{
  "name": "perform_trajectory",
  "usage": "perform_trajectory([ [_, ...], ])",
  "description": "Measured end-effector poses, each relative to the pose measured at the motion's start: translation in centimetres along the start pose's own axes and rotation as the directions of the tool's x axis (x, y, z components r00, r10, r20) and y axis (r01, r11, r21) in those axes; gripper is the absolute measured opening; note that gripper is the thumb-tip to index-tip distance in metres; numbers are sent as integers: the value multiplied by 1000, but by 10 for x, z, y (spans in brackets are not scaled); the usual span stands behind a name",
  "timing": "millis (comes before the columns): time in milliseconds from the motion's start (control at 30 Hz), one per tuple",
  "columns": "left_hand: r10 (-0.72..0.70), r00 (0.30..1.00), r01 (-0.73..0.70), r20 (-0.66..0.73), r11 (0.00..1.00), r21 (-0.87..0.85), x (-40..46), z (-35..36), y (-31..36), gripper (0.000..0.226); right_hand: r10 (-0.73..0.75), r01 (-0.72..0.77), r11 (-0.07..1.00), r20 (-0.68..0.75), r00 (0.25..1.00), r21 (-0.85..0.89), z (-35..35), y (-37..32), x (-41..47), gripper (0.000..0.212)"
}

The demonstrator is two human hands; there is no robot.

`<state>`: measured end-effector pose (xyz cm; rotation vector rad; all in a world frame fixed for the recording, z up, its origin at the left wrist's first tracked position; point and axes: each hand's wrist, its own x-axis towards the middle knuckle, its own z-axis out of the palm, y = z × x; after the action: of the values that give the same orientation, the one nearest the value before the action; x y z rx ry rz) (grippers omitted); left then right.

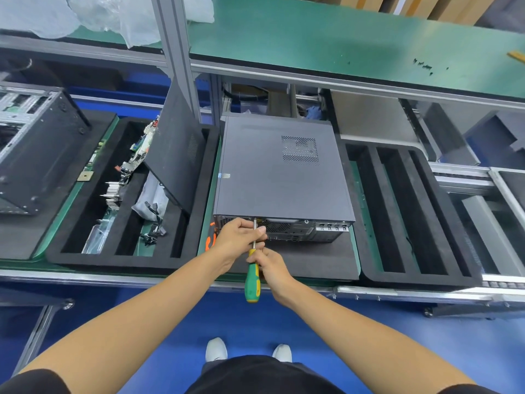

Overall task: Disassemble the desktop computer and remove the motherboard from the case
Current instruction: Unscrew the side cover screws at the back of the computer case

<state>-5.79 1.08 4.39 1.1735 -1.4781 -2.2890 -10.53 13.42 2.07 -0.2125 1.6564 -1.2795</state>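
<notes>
- Two levels make up the workbench: a lower green-matted work surface with an aluminium front rail, and a long green shelf above it, carried on an aluminium post.
- Crumpled clear plastic wrap lies at the shelf's left end; the floor under the bench is blue.
- The desktop computer — a closed dark grey case lying flat, its vented side panel up — sits mid-bench on a black foam pad, its rear port panel toward the front edge.
- Left of it a slotted black foam tray holds a circuit board standing on edge, a finned heatsink and loose cables; a detached black side panel leans in the tray.
- At the bench's left end rests another opened case.
- A second slotted foam tray lies just right of the computer.
- Left hand: reached forward at the case's rear panel near its left corner, fingers curled, pinching the metal shaft of a screwdriver.
- Right hand: just behind — fingers wrapped round the upper part of the green-and-yellow handle, tip aimed at the rear panel's top edge.
</notes>
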Motion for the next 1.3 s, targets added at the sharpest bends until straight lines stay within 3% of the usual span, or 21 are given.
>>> perform_trajectory([
  [133, 6, 998, 5, -66, 987, 158, 3, -4, 3, 27, -3, 2, 1000, 32, 999, 16, 2, -3, -1, 21],
  [300, -53, 999, 54, -9, 996, 66, 4, -4, 3, 21, 94, -121, 975, 147, 985, 187, 1, 0, -5, 12],
  [400, -71, 997, 71, 21, 997, 18, 4, -3, 3, 19, 104, -185, 919, 240, 965, 347, -2, 2, -5, 27],
  [500, -73, 997, 74, 40, 997, -13, 4, -1, 3, 21, 114, -200, 928, 271, 956, 314, -6, 1, -7, 34],
  [567, -76, 995, 79, 58, 996, -53, 4, 0, 2, 22, 122, -186, 932, 216, 969, 310, -7, 1, -6, 31],
  [767, -39, 999, 35, -24, 987, -157, 7, 6, -4, 23, 95, -106, 985, 85, 992, 138, -7, 2, -4, 2],
  [867, -68, 992, 42, -109, 974, -222, 8, 14, -5, 24, 61, -66, 994, 61, 996, 82, -6, 1, -2, 17],
  [1033, -85, 975, 13, -206, 945, -328, 7, 26, -8, 23, 57, -61, 996, 64, 996, 69, -5, -2, -3, 15],
  [1300, -16, 981, -46, -192, 949, -313, 9, 25, -20, 19, 68, -93, 983, 158, 985, 159, -14, 2, -2, 24],
])
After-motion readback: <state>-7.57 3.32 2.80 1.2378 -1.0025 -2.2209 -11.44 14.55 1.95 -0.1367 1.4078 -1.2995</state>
